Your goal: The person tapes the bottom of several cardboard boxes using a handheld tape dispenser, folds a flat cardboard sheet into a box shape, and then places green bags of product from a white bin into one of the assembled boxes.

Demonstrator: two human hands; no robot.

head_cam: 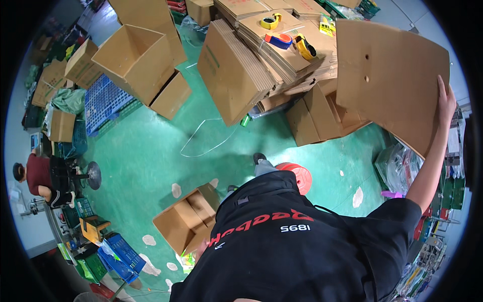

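Observation:
My right hand (447, 102) grips the right edge of a large brown cardboard sheet (388, 75) with two small holes, raised at the upper right. Fingers lie over the face of the sheet. My left hand (202, 249) shows only in part at the left side of my black shirt. It is beside an open cardboard box (181, 219) on the floor and near a yellow-green plastic packet (187, 262); its grip is hidden. Bundles of flattened cartons (234, 71) stand ahead, with tape dispensers (279, 40) in yellow and blue-orange on top.
An open carton (320, 113) lies below the raised sheet. More cartons (132, 56) stand by a blue plastic pallet (105, 102). A red round stool (298, 177) is by my legs, and a loose strap (200, 153) lies ahead. A person (39, 173) sits at the far left.

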